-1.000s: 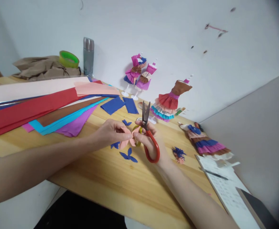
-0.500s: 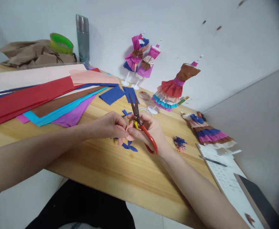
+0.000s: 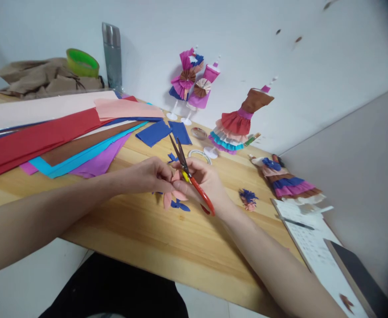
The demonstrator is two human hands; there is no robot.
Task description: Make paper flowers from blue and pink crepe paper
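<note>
Between my two hands is a pink paper flower point(image 3: 168, 199) with pointed petals. My left hand point(image 3: 156, 173) is closed, pinching its left side. My right hand point(image 3: 203, 179) holds red-handled scissors point(image 3: 194, 179), blades slightly parted and pointing away from me; its thumb also presses on the flower's right side. Just below the hands a blue paper flower point(image 3: 180, 206) lies on the wooden table point(image 3: 141, 229). Another blue paper piece point(image 3: 172, 157) sits beyond the fingers. Part of the pink flower is hidden by the fingers.
Colored paper sheets point(image 3: 68, 132) are stacked at the left. Blue paper rectangles point(image 3: 154, 132) and tape rolls point(image 3: 199, 155) lie beyond my hands. Paper-dressed mannequins point(image 3: 240, 117) stand by the wall. A fringed blue-and-pink bit point(image 3: 248, 198), a pen point(image 3: 298, 224) and written paper point(image 3: 308, 238) are at right.
The pink paper has turned between my fingers, so more of its petals show. The scissors have tilted slightly with my right hand. The whole view has shifted a little.
</note>
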